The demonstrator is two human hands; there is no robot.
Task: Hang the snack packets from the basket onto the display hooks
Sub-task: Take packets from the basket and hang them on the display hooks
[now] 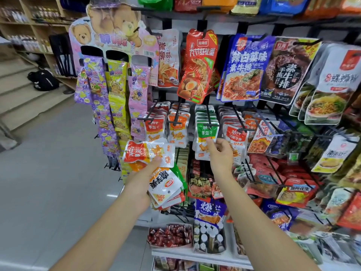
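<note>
Forearms are reaching up from the lower edge toward the rack. Left hand (143, 174) is gripping a fanned stack of snack packets (150, 151), thumb curling over the orange-and-white top one, just left of the small-packet rows. Right hand (219, 153) is pinching the green-topped packet (207, 133), fingers curled, while it is hanging at the front of a black display hook (208, 114). Teddy-bear candy strips (115, 90) are dangling further left.

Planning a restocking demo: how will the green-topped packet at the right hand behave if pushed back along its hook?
Probably light and floppy: the green-topped packet is a small thin pouch. Hanging from its hook by the top, it would likely swing. Its glossy film may slip where the right hand pinches it.
</note>
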